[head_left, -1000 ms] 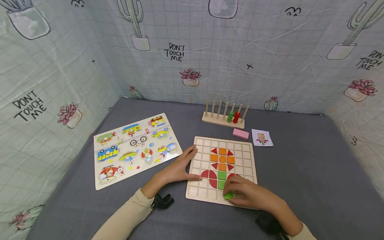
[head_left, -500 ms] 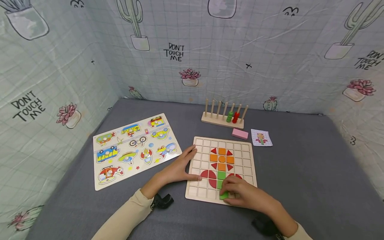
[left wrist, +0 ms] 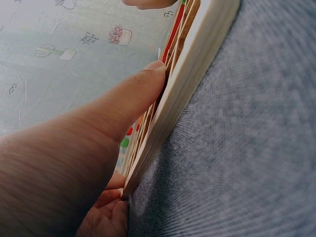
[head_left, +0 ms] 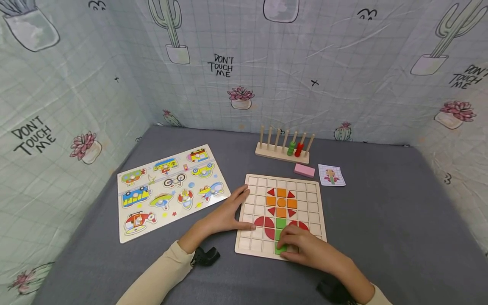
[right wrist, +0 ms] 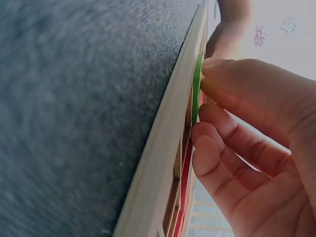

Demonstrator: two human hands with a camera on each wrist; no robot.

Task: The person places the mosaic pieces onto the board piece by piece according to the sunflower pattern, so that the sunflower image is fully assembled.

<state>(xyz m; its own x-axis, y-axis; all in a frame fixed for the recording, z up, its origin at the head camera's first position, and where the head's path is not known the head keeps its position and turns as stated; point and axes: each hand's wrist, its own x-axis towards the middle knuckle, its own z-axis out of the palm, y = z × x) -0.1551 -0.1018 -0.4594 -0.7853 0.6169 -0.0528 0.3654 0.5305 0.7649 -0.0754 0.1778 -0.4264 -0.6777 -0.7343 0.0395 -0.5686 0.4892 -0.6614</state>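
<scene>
While pinched, green tile [head_left: 281,249] — under right hand [head_left: 305,248]

Green block [head_left: 281,249], pale wooden grid board [head_left: 316,203]

The person wears a soft cream top with long sleeves. The left sleeve [head_left: 160,275] ends at the wrist. A small black camera [head_left: 205,256] is strapped under the left wrist, and another black one [head_left: 335,291] sits under the right wrist. Both hands are bare.
</scene>
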